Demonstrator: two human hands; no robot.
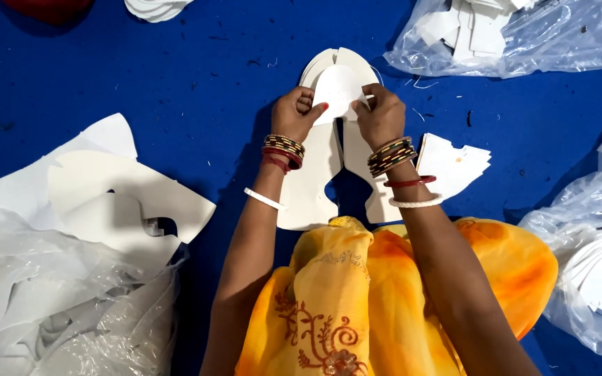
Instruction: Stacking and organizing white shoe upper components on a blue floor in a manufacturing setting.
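Observation:
Both of my hands hold a small white rounded cut piece (336, 90) above a stack of larger white horseshoe-shaped pieces (315, 188) lying on the blue surface (196, 97). My left hand (294, 113) grips the piece's left edge, with its thumb on top. My right hand (380, 115) pinches its right edge. Bangles ring both wrists. My orange and yellow garment (357, 299) fills the lower middle.
A pile of white cut sheets and clear plastic (71, 264) lies at the left. A small stack of white pieces (454, 163) sits right of my right wrist. Clear plastic bags of white pieces lie at top right (510, 35) and at the right edge (593, 271).

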